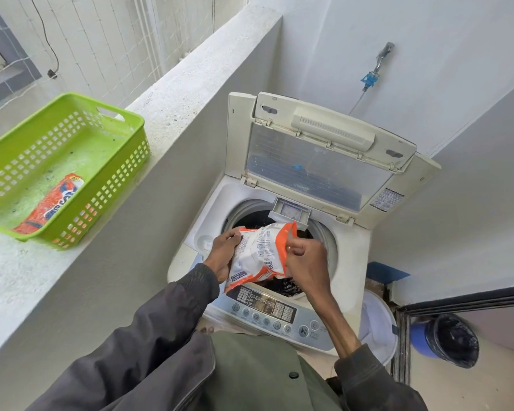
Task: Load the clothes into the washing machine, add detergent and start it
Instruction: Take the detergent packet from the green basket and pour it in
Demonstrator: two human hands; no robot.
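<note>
Above the open washing machine (352,256), the left hand (223,247) grips the detergent packet (258,253) by its side while the right hand (304,256) pinches its orange top edge; dark clothes (287,287) lie inside the machine.

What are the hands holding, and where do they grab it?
A detergent packet: the left hand grips its left side, the right hand pinches its orange right edge.

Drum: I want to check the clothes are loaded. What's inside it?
Dark clothes show in the drum at the packet's edges. The packet, gripped by the left hand and right hand, covers the middle, so how full it is cannot be seen.
</note>
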